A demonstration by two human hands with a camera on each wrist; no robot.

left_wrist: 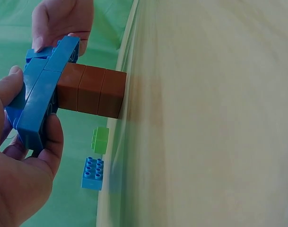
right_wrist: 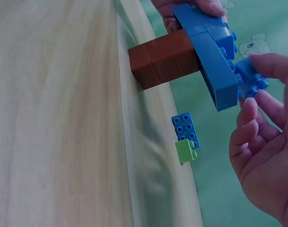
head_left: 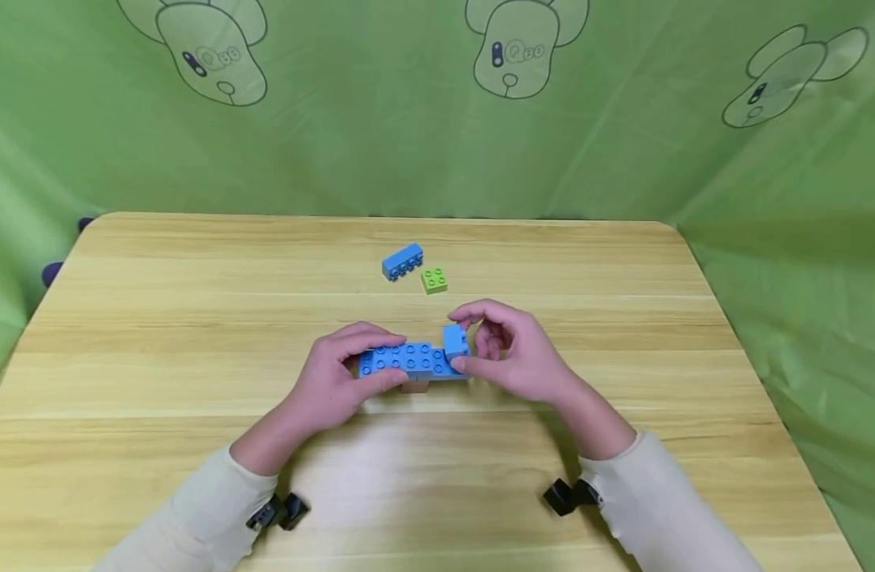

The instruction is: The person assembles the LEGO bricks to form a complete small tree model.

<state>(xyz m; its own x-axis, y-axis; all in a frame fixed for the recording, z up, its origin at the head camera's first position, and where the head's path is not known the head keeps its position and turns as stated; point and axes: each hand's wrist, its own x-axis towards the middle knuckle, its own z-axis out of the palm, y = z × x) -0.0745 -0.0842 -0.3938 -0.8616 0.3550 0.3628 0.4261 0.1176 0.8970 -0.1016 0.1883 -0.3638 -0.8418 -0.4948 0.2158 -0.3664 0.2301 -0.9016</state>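
And here the left hand is gripping a long, two-layered bar of studded blue plastic bricks, its thumb pressing along the near edge, its fingers holding the far one. Beneath the bar, a column of three smooth brown plastic blocks is reaching down toward the pale wood-grain surface. Over on the right, the right hand is pinching a small blue plastic brick, which is tilting with its studs facing right, right at the bar's right end; whether the two are touching, I cannot tell. Beyond the hands, a spare blue eight-stud brick is lying on its side, and a square lime-green four-stud brick is sitting studs-up just beside it.
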